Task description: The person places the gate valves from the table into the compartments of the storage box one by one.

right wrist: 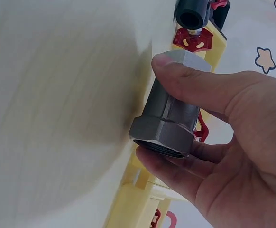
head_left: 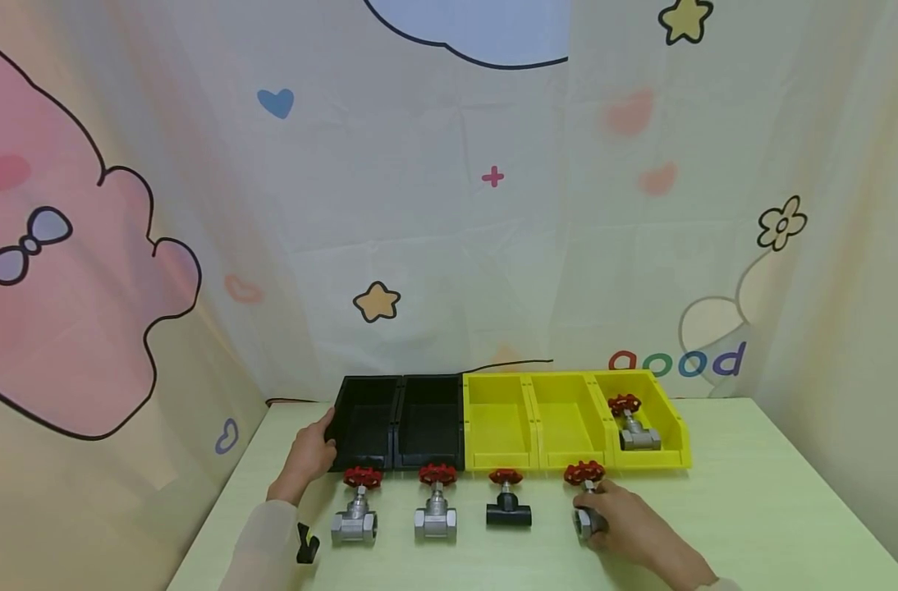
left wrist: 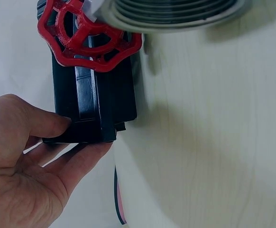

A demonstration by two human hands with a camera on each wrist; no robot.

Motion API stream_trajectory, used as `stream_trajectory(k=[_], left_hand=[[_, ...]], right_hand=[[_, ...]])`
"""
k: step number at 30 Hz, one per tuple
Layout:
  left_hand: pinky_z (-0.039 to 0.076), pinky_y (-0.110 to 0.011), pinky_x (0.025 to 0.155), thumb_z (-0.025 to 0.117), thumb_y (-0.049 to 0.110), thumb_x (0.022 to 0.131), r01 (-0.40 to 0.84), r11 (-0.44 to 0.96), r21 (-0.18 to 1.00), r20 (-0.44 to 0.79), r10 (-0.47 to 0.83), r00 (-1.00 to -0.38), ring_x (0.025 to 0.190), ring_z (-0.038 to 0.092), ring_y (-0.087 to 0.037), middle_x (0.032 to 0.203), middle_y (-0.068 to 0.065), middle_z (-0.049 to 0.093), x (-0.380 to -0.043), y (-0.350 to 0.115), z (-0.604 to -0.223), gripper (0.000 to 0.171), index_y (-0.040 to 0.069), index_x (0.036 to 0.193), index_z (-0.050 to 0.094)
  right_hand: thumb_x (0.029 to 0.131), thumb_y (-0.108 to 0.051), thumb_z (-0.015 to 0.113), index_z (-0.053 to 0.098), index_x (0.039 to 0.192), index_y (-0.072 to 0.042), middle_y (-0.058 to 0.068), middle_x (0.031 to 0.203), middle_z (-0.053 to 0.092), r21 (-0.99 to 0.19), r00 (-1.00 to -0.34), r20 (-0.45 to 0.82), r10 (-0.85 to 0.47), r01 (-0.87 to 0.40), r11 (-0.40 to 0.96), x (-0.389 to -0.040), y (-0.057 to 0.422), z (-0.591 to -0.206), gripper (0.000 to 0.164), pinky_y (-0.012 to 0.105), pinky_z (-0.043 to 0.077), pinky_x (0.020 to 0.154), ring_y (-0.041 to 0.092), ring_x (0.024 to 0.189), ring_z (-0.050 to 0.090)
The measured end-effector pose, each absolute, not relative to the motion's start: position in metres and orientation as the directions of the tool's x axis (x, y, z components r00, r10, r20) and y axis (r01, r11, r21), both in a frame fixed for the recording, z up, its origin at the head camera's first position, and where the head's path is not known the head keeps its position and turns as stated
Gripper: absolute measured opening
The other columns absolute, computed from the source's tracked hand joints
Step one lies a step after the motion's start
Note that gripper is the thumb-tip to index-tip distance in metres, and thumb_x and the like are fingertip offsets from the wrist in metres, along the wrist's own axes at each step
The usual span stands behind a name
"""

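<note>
My left hand [head_left: 309,455] holds the outer left side of the leftmost black storage bin [head_left: 368,419]; in the left wrist view the thumb lies on one face of the bin [left wrist: 88,95] and the fingers pass behind it. At the right, my right hand [head_left: 629,525] grips a metal gate valve [right wrist: 169,111] by its body, thumb on one hex end and fingers round the other. Its red handwheel [head_left: 584,473] points toward the yellow bins. Two more metal gate valves [head_left: 355,525] [head_left: 436,521] and a black-bodied valve [head_left: 508,513] stand in a row to the left.
Beside the two black bins stand three yellow bins [head_left: 497,423]. The rightmost yellow bin [head_left: 675,414] contains a metal valve [head_left: 639,437] with a red handwheel. A printed curtain [head_left: 419,205] hangs behind the pale wooden table [head_left: 759,509].
</note>
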State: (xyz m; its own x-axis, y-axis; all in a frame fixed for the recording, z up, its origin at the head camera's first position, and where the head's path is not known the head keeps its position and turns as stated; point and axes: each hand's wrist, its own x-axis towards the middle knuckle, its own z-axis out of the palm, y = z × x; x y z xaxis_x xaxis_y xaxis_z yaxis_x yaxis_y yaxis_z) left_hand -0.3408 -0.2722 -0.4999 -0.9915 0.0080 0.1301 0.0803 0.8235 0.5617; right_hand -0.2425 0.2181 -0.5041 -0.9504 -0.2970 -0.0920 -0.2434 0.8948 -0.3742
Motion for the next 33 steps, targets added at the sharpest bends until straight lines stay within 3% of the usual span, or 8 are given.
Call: stream_trajectory(k=[8, 16, 21, 28, 33], left_hand=[[0.034, -0.03, 0.053, 0.051, -0.001, 0.092, 0.081, 0.831, 0.55, 0.126, 0.014, -0.992, 0.053, 0.039, -0.02, 0.134, -0.04, 0.05, -0.339, -0.273, -0.499, 0.063, -0.002, 0.152, 0.03], [0.035, -0.03, 0.054, 0.051, 0.001, 0.093, 0.074, 0.827, 0.557, 0.12, 0.008, -0.993, 0.054, 0.041, -0.019, 0.135, -0.039, 0.05, -0.34, -0.272, -0.499, 0.063, -0.001, 0.153, 0.031], [0.034, -0.03, 0.053, 0.051, 0.001, 0.093, 0.084, 0.826, 0.558, 0.128, 0.014, -0.992, 0.05, 0.036, -0.017, 0.131, -0.04, 0.052, -0.341, -0.272, -0.499, 0.063, -0.001, 0.152, 0.031], [0.034, -0.029, 0.05, 0.05, 0.0, 0.094, 0.071, 0.817, 0.572, 0.111, 0.009, -0.994, 0.045, 0.033, -0.014, 0.113, -0.036, 0.061, -0.34, -0.273, -0.5, 0.063, -0.001, 0.153, 0.03], [0.035, -0.029, 0.052, 0.05, 0.0, 0.094, 0.073, 0.819, 0.568, 0.109, 0.012, -0.994, 0.049, 0.036, -0.016, 0.125, -0.039, 0.055, -0.341, -0.273, -0.5, 0.063, -0.001, 0.153, 0.029]], right_hand=[[0.07, -0.007, 0.086, 0.073, 0.113, -0.016, 0.003, 0.102, 0.061, -0.328, -0.941, -0.041, -0.335, -0.304, 0.895, -0.238, 0.217, -0.491, 0.046, 0.037, 0.052, 0.076, 0.016, 0.082, 0.049], [0.072, -0.011, 0.085, 0.072, 0.116, -0.016, 0.004, 0.1, 0.06, -0.306, -0.92, 0.035, -0.39, -0.382, 0.872, -0.235, 0.219, -0.471, 0.047, 0.033, 0.052, 0.07, 0.014, 0.079, 0.05], [0.073, -0.011, 0.085, 0.072, 0.117, -0.019, 0.002, 0.1, 0.059, -0.293, -0.939, 0.022, -0.343, -0.334, 0.896, -0.236, 0.215, -0.458, 0.047, 0.031, 0.052, 0.07, 0.014, 0.079, 0.049], [0.072, -0.013, 0.086, 0.072, 0.116, -0.021, 0.0, 0.098, 0.057, -0.259, -0.94, 0.048, -0.337, -0.338, 0.905, -0.239, 0.214, -0.44, 0.047, 0.029, 0.052, 0.07, 0.013, 0.079, 0.05], [0.072, -0.013, 0.086, 0.071, 0.119, -0.018, 0.006, 0.103, 0.06, -0.232, -0.923, 0.097, -0.372, -0.384, 0.894, -0.242, 0.216, -0.428, 0.049, 0.032, 0.056, 0.07, 0.015, 0.081, 0.054]])
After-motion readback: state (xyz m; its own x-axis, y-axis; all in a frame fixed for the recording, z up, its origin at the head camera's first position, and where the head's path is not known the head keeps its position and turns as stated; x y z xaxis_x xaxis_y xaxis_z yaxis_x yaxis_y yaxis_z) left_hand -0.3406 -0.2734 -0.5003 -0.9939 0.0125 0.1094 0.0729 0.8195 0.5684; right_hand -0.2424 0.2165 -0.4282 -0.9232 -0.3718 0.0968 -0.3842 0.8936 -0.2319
